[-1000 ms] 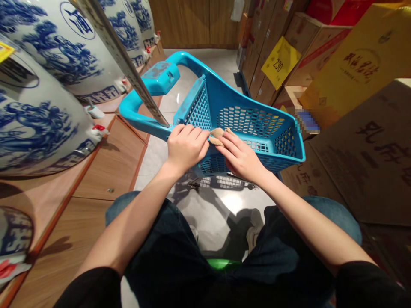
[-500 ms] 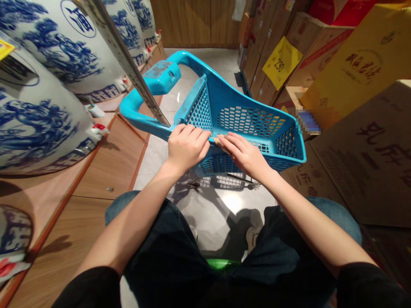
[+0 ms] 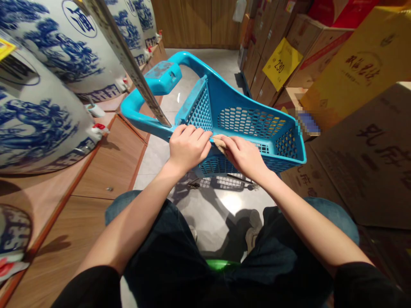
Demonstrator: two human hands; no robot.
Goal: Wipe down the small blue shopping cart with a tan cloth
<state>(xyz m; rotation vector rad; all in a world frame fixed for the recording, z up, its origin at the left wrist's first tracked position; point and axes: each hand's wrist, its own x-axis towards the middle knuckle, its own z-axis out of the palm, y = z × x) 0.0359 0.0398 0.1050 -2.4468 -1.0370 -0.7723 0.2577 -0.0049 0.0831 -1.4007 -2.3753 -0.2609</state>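
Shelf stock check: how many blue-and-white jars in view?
5, in a line along the wooden shelf at left: four large jars, plus a fifth jar cut off at the bottom-left edge. More may be hidden past the far end.
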